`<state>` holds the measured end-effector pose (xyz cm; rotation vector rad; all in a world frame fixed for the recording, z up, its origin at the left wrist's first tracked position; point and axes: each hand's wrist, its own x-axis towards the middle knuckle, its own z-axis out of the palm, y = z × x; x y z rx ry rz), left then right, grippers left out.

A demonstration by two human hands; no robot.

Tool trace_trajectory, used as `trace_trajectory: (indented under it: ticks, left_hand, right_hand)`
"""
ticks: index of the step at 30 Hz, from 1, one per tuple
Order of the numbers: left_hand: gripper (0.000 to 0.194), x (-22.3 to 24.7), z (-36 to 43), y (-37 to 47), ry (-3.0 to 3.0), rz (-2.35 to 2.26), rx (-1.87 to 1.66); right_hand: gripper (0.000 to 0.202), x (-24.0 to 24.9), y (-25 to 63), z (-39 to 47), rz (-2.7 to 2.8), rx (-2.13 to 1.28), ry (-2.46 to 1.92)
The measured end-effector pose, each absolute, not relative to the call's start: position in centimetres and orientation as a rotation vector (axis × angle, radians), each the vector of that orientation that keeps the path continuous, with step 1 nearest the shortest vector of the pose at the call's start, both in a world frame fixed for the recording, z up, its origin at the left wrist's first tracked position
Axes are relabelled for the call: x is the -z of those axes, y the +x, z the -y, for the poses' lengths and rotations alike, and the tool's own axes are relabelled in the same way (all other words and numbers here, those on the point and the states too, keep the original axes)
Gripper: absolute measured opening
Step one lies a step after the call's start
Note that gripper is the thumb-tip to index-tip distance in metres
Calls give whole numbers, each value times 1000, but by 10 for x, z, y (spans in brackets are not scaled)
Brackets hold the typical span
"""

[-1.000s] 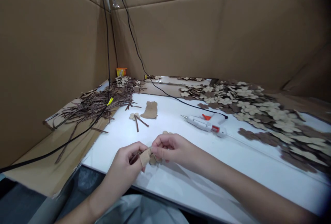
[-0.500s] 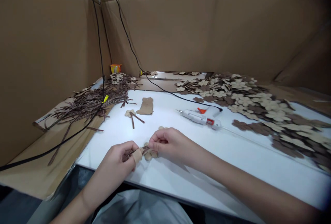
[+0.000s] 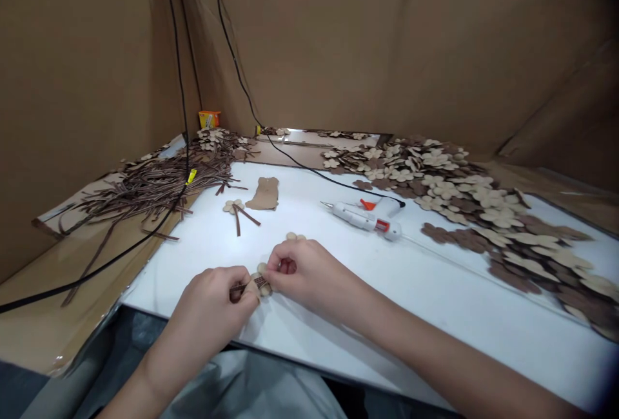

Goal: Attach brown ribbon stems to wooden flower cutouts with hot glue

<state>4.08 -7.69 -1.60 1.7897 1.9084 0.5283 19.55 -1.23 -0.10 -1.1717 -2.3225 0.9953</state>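
Now I am holding a small flower piece point(image 3: 262, 271) with a dark strip point(image 3: 245, 287) between my two hands, low over the near edge of the white surface point(image 3: 338, 316). My left hand point(image 3: 213, 306) is closing its grip narrowly on the strip, thumb against forefinger. My right hand point(image 3: 302, 274) is pinching the tan petals, its grip almost shut. Farther away a white glue gun point(image 3: 363, 219) is lying, and beside it a heap of cut flowers point(image 3: 464, 203).
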Motion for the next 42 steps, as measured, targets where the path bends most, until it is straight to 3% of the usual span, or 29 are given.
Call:
trace_trajectory:
  ticks: [16, 42]
  left_hand:
    - [21, 13, 77, 51, 1951, -2122, -412]
    - [25, 10, 75, 52, 1852, -2051, -507]
  right_hand:
    - [15, 4, 191, 12, 2347, -1012, -1184]
    - [12, 1, 190, 12, 2361, -1019, -1264]
